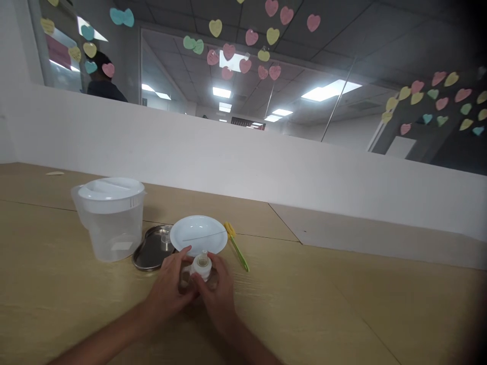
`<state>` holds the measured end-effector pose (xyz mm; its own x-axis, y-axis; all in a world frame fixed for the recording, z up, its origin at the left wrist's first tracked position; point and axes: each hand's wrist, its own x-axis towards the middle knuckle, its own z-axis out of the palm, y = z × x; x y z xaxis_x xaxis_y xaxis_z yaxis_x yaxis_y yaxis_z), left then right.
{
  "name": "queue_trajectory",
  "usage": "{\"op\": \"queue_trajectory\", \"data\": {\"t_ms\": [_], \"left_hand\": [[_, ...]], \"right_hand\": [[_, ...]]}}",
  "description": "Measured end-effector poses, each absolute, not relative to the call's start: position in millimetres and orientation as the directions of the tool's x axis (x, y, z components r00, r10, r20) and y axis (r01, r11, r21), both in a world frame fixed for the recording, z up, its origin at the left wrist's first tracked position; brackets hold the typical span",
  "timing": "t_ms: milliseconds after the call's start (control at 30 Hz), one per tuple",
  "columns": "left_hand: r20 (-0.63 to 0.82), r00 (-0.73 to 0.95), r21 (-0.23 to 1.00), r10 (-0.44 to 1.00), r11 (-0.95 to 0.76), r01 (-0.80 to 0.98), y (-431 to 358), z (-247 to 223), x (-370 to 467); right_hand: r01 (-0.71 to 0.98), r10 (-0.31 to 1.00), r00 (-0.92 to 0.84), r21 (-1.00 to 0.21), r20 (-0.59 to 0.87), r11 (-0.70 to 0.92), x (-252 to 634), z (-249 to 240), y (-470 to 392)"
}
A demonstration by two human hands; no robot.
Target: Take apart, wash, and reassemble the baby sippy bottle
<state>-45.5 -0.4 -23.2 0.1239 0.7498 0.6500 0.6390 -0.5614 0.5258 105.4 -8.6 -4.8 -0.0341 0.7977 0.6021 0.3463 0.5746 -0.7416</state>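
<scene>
Between my two hands stands a baby bottle (202,266) with a white collar, a clear teat on top and a handle on its left side. My left hand (170,283) is curled about the bottle's left side and handle. On the other side, my right hand (219,289) grips the collar with thumb and fingers. The bottle's lower body is mostly hidden by my hands. Just beyond it sits a white bowl (198,228) with a thin straight rod or wire (203,236) lying across it.
Left of the bowl, a metal tray (150,252) bears a small clear cup (166,234). A large translucent pitcher (114,228) with a white lid stands farther left. A green-handled brush (238,249) with a yellow head lies right of the bowl. A white wall (228,157) rises behind the table.
</scene>
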Motion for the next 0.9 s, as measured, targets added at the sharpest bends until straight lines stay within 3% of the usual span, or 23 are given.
{"op": "queue_trajectory", "data": {"t_ms": [100,333,500,567,633,733,900], "left_hand": [[0.702,0.267,0.380,0.661,-0.664,0.644,3,-20,-54],[0.624,0.176,0.510,0.761,-0.568,0.646,1,-31,-45],[0.689,0.274,0.420,0.671,-0.677,0.604,4,-19,-59],[0.753,0.186,0.442,0.631,-0.695,0.566,11,-10,-75],[0.785,-0.008,0.511,0.620,-0.640,0.574,23,-4,-93],[0.719,-0.122,0.577,0.684,-0.489,0.654,44,-4,-116],[0.463,0.094,0.565,0.882,-0.374,0.735,65,-20,-130]], "right_hand": [[0.328,0.770,-0.050,-0.718,0.636,0.614,108,-9,-9],[0.307,0.814,-0.004,-0.774,0.581,0.554,106,-9,-9],[0.309,0.818,0.014,-0.781,0.574,0.543,109,-16,-5],[0.333,0.787,0.022,-0.747,0.617,0.576,114,-19,-3],[0.355,0.756,0.019,-0.711,0.654,0.607,118,-19,-1],[0.365,0.736,-0.010,-0.682,0.677,0.633,121,-17,-1],[0.346,0.725,-0.081,-0.663,0.684,0.663,117,-16,-5]]}}
